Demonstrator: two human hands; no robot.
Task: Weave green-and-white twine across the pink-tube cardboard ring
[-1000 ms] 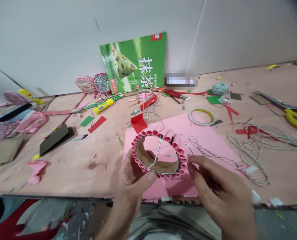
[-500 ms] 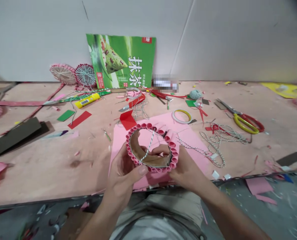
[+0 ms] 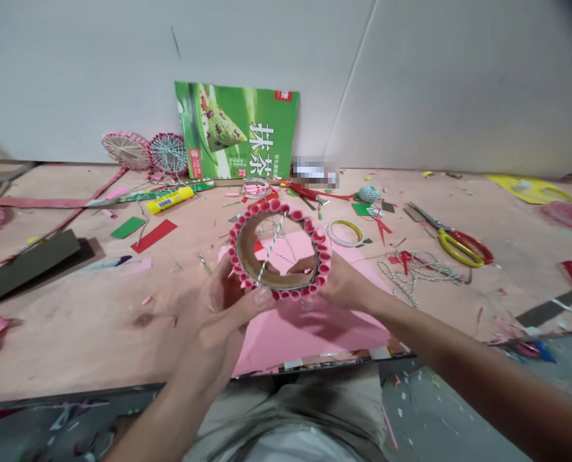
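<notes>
Compared with the earlier frame, a round cardboard ring edged with small rolled pink paper tubes (image 3: 246, 253) is now raised higher above the table, and it hides more of the things behind it. The left hand (image 3: 218, 314) grips its lower left side, the thumb in front and the other fingers behind, probably to keep the ring steady with its opening toward the eyes. The right hand (image 3: 346, 279) is at the right side; its bent fingertips show through the opening, but I cannot tell if they close on something. A twisted white-and-green string (image 3: 271, 248) crosses the opening slantwise, its lower end near the left thumb. The inner wall is brown and smooth, while the tubes make a bumpy border. Below lies a flat pink paper sheet (image 3: 305, 333); beyond it, a white-and-yellow tape roll (image 3: 346, 243).
</notes>
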